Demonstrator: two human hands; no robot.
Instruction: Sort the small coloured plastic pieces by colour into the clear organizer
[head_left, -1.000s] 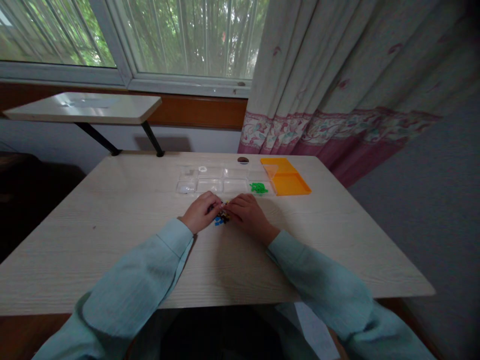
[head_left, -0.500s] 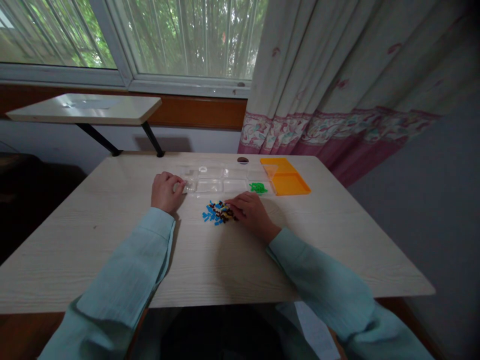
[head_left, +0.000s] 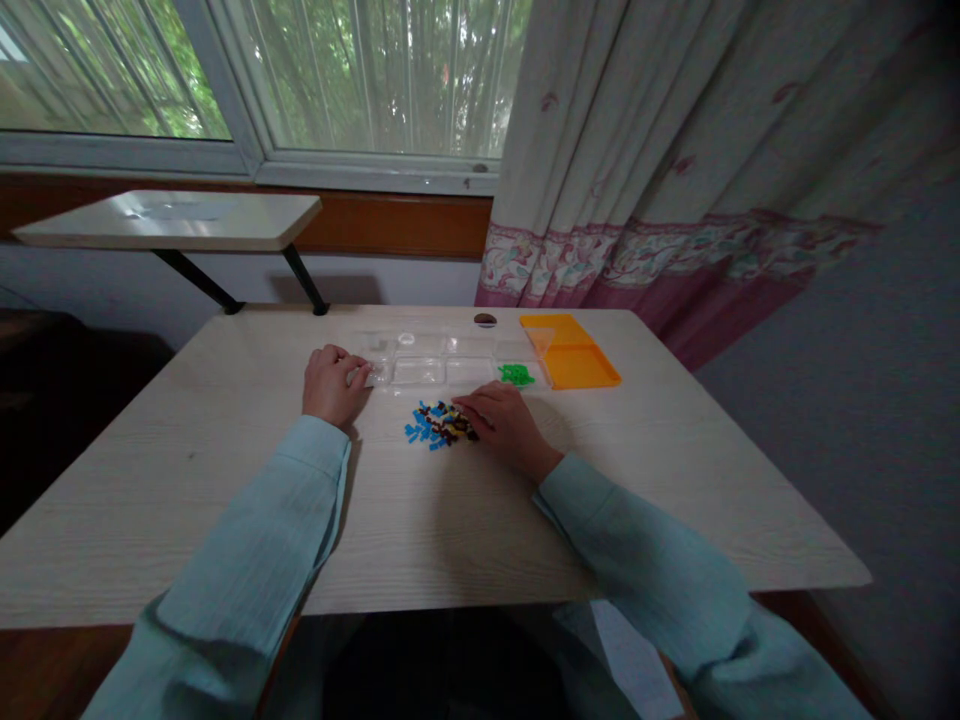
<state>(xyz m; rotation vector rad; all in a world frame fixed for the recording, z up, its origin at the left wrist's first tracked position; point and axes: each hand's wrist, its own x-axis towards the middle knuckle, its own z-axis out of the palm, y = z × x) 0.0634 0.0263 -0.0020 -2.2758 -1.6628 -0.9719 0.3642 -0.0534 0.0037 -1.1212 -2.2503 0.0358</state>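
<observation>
Tray [head_left: 420,371] lies lengthwise, left to right, beyond loose pieces [head_left: 427,427].

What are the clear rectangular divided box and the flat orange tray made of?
The clear rectangular divided box looks like glossy plastic: see-through, with bright glints. The flat orange tray seems smooth plastic, from its even colour, though painted metal isn't ruled out.

The pale wood-grained table [head_left: 390,540] carried a loose heap of small blue, dark brown and yellow pieces [head_left: 441,426] near its middle. From that heap, a clear compartmented box [head_left: 420,371] lay at 12 o'clock, an orange tray [head_left: 581,368] at 2 o'clock; a dark round spot [head_left: 485,321] showed at 1 o'clock, and a raised shelf [head_left: 180,225] stood on black legs [head_left: 302,276] at 10 o'clock.
</observation>
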